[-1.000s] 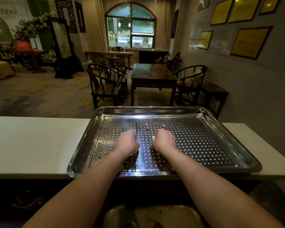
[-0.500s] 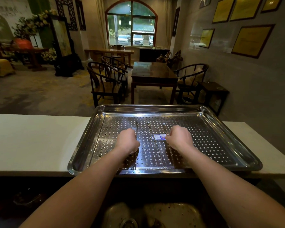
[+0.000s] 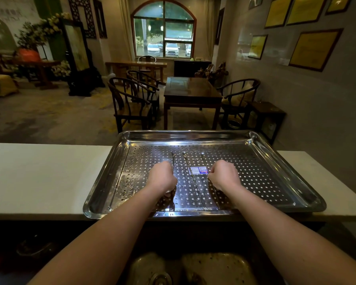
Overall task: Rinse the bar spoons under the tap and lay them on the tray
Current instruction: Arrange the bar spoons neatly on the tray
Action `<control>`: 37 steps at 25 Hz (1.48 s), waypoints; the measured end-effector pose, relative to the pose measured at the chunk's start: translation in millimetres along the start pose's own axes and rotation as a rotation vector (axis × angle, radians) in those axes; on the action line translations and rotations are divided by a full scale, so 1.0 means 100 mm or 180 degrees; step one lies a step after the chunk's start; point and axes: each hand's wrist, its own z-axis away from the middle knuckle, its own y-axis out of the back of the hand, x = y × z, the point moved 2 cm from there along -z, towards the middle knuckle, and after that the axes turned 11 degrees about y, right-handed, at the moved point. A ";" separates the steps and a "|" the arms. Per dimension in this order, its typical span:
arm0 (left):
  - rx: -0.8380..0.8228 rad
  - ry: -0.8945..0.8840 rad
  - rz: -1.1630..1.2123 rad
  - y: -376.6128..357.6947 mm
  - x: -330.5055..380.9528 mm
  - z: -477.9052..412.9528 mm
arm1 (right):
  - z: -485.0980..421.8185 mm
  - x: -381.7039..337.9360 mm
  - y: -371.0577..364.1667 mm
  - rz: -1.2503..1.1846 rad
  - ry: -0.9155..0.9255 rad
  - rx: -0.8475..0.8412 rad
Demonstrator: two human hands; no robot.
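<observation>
From the head camera, the perforated steel tray (image 3: 185, 137) sits on the white counter (image 3: 39, 177) straight in front of you, its near edge just above the sink (image 3: 193, 268) at the bottom of the view. Three bar spoons lie in the middle of the tray, running roughly from the near rim toward the far one and set a little apart from each other.

Your left hand (image 3: 162, 177) is curled into a fist over the left bar spoon (image 3: 172, 159). The thin stem shows above your knuckles and again below your wrist near the front rim, so the fingers appear closed around it, though the contact itself is hidden under the hand.

Your right hand (image 3: 224, 174) is curled the same way over the right bar spoon (image 3: 204, 161), whose stem comes out just beyond your fingers and slants toward the near rim beneath your palm. The grip looks narrow and closed on the stem.

The middle bar spoon (image 3: 191, 177) lies free between your two hands, touched by neither, and slants slightly to the right as it nears you. A small blue label (image 3: 198, 170) is stuck to the tray floor between the middle spoon and your right hand. Water drops glint on the left part of the tray floor.
</observation>
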 end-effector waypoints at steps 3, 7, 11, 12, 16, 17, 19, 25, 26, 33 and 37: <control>-0.0012 0.0027 0.0042 0.01 0.00 0.01 | 0.02 -0.02 0.04 -0.0058 0.0104 0.0122; 0.0009 0.0073 0.0150 0.04 -0.03 0.02 | 0.09 -0.23 0.03 -0.0159 0.0485 0.0013; -0.0032 0.0105 0.0288 0.06 -0.05 0.04 | 0.15 -0.42 -0.02 0.0029 0.0622 -0.0389; -0.0048 0.0124 0.0311 0.07 -0.06 0.05 | 0.16 -0.44 -0.03 0.0024 0.0610 -0.0397; -0.0101 0.0181 0.0394 0.05 -0.06 0.09 | 0.23 -0.49 -0.08 -0.0371 0.0387 -0.0437; -0.0102 0.0199 0.0410 0.05 -0.05 0.10 | 0.24 -0.50 -0.09 -0.0440 0.0369 -0.0455; -0.0105 0.0221 0.0390 0.07 -0.04 0.12 | 0.26 -0.55 -0.10 -0.0483 0.0355 -0.0428; -0.0131 0.0256 0.0426 0.06 -0.05 0.13 | 0.27 -0.52 -0.08 -0.0538 0.0353 -0.0267; -0.0134 0.0255 0.0433 0.06 -0.05 0.13 | 0.27 -0.51 -0.08 -0.0529 0.0364 -0.0271; -0.0107 0.0245 0.0441 0.05 -0.05 0.12 | 0.26 -0.47 -0.04 -0.0656 0.0350 -0.0214; -0.0102 0.0219 0.0457 0.04 -0.05 0.13 | 0.18 -0.14 0.12 -0.0407 0.0131 0.0245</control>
